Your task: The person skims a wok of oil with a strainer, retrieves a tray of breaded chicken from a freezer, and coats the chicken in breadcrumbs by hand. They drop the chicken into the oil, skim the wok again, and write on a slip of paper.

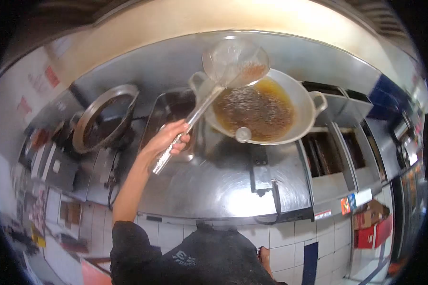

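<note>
My left hand (170, 138) is wrapped round the metal handle of a large round skimmer (235, 61). The skimmer's mesh basket is over the far left rim of a wide two-handled pan (303, 104), with some reddish-brown bits in it. Dark bubbling oil (254, 111) fills the middle of the pan. A small round dial (243, 135) sits at the pan's near rim. Low beside my body, away from the stove, is my right hand (264, 256); its fingers are small and partly hidden, so what they hold, if anything, cannot be made out.
A large metal ring-shaped pot (104, 118) stands at the left, near a rectangular tray (169, 111). Fryer wells (324, 152) are at the right of the steel counter (214, 185). A red box (373, 233) and cardboard lie lower right.
</note>
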`<state>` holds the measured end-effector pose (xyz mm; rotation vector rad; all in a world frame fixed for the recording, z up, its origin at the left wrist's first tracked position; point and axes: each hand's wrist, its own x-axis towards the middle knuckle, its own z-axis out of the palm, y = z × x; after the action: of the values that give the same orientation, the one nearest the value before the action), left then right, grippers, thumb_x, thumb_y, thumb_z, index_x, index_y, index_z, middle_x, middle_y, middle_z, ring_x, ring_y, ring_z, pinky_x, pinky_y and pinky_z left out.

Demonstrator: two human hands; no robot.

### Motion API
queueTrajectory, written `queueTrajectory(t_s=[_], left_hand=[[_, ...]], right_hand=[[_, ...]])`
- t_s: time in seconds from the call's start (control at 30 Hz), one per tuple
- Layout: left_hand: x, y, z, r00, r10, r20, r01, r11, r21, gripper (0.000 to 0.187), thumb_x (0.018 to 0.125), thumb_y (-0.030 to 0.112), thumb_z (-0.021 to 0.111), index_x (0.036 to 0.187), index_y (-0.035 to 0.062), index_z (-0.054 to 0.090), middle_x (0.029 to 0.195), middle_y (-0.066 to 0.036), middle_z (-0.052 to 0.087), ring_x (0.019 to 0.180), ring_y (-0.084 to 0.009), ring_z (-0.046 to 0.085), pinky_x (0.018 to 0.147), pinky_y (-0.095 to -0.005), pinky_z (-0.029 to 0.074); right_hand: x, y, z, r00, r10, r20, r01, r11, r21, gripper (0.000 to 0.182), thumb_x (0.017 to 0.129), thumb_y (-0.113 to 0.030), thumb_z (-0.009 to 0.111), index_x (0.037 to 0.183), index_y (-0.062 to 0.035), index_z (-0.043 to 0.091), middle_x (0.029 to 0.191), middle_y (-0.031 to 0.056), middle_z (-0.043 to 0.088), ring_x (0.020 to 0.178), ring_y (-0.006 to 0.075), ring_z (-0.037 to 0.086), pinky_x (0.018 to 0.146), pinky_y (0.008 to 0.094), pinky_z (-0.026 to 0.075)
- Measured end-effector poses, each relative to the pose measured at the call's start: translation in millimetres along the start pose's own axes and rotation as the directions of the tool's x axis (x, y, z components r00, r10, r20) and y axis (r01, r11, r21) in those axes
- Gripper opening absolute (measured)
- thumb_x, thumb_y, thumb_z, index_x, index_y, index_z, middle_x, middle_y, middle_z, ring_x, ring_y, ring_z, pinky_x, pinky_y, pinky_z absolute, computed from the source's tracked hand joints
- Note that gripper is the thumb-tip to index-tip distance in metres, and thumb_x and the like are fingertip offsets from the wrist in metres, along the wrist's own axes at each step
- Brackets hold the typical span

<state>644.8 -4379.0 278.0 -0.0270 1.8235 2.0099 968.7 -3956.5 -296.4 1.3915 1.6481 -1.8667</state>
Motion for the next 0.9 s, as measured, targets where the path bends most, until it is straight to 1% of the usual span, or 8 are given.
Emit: queueTrajectory(t_s=[0.27, 0.33, 0.4, 0.57, 0.67, 0.77, 0.87, 0.9], left_hand=[[-86, -13, -77, 0.863, 0.163, -0.477, -0.027, 0.96, 0.279, 0.046, 0.1, 0.027, 0.045, 0.143, 0.0144, 0.034, 0.069, 0.003, 0.044, 0.044, -0.003, 0.039, 0.035, -0.0192, 0.034], [-93, -35, -101, 0.732, 0.31, -0.606, 0.111, 0.824, 0.555, 0.047, 0.099, 0.025, 0.047, 0.142, 0.0114, 0.036, 0.067, 0.001, 0.044, 0.043, -0.0065, 0.042, 0.036, -0.0242, 0.037], [-86, -83, -148, 0.631, 0.549, -0.548, 0.246, 0.528, 0.813, 0.052, 0.092, 0.019, 0.051, 0.139, 0.0031, 0.037, 0.076, -0.027, 0.065, 0.069, -0.0427, 0.066, 0.063, -0.0499, 0.052], [-84, -146, -194, 0.701, 0.383, -0.602, 0.437, 0.436, 0.787, 0.052, 0.09, 0.019, 0.053, 0.138, 0.0073, 0.037, 0.081, -0.03, 0.064, 0.078, -0.0487, 0.062, 0.072, -0.0573, 0.049], [-75, -186, -230, 0.697, 0.368, -0.616, 0.436, 0.465, 0.771, 0.055, 0.089, 0.018, 0.055, 0.139, 0.0098, 0.035, 0.081, -0.027, 0.065, 0.078, -0.0467, 0.064, 0.072, -0.0564, 0.05], [-57, -208, -244, 0.676, 0.36, -0.643, 0.379, 0.578, 0.723, 0.056, 0.087, 0.013, 0.054, 0.14, 0.0116, 0.036, 0.081, -0.025, 0.066, 0.075, -0.0433, 0.065, 0.069, -0.0529, 0.052], [-45, -218, -251, 0.707, 0.478, -0.521, -0.079, 0.786, 0.614, 0.049, 0.084, 0.004, 0.049, 0.133, 0.0054, 0.045, 0.095, -0.025, 0.063, 0.081, -0.0314, 0.063, 0.068, -0.0454, 0.05], [17, -264, -263, 0.52, 0.619, -0.589, -0.294, 0.777, 0.557, 0.057, 0.083, 0.002, 0.05, 0.138, 0.0031, 0.039, 0.097, -0.023, 0.062, 0.081, -0.0306, 0.061, 0.07, -0.043, 0.049]], right_hand=[[4, -25, 32, 0.993, -0.002, 0.121, 0.035, 0.961, -0.274, 0.019, 0.082, -0.015, 0.053, 0.077, 0.0004, 0.062, 0.054, 0.0055, 0.05, 0.039, 0.0164, 0.045, 0.035, 0.0318, 0.041], [3, -35, 43, 0.991, -0.002, 0.133, 0.046, 0.945, -0.325, 0.02, 0.083, -0.016, 0.054, 0.078, 0.0014, 0.062, 0.055, 0.0057, 0.051, 0.04, 0.0169, 0.046, 0.037, 0.032, 0.043], [-2, -46, 57, 0.992, 0.005, 0.128, 0.04, 0.937, -0.348, 0.021, 0.083, -0.017, 0.054, 0.078, 0.0018, 0.062, 0.055, 0.0057, 0.05, 0.04, 0.0169, 0.045, 0.037, 0.0322, 0.042], [-10, -56, 107, 0.982, 0.012, 0.191, 0.07, 0.907, -0.416, 0.021, 0.084, -0.017, 0.054, 0.076, 0.0017, 0.061, 0.055, 0.0054, 0.049, 0.039, 0.0168, 0.045, 0.035, 0.0329, 0.042], [-7, -52, 132, 0.912, 0.061, 0.406, 0.023, 0.98, -0.199, 0.021, 0.084, -0.017, 0.055, 0.073, 0.0016, 0.059, 0.053, 0.0055, 0.048, 0.037, 0.0169, 0.043, 0.032, 0.0332, 0.04], [-42, -53, 176, 0.861, 0.063, 0.505, 0.181, 0.889, -0.421, 0.021, 0.086, -0.018, 0.056, 0.079, 0.0015, 0.062, 0.059, 0.0083, 0.055, 0.043, 0.0186, 0.051, 0.039, 0.0352, 0.045], [-77, -80, 267, 0.794, 0.163, 0.586, 0.329, 0.696, -0.638, 0.022, 0.087, -0.019, 0.056, 0.082, 0.0015, 0.063, 0.063, 0.0099, 0.059, 0.049, 0.0198, 0.055, 0.044, 0.0362, 0.047], [-93, -81, 304, 0.784, 0.196, 0.589, 0.347, 0.649, -0.677, 0.022, 0.087, -0.019, 0.056, 0.083, 0.0016, 0.063, 0.064, 0.0101, 0.059, 0.049, 0.0199, 0.056, 0.045, 0.0363, 0.048]])
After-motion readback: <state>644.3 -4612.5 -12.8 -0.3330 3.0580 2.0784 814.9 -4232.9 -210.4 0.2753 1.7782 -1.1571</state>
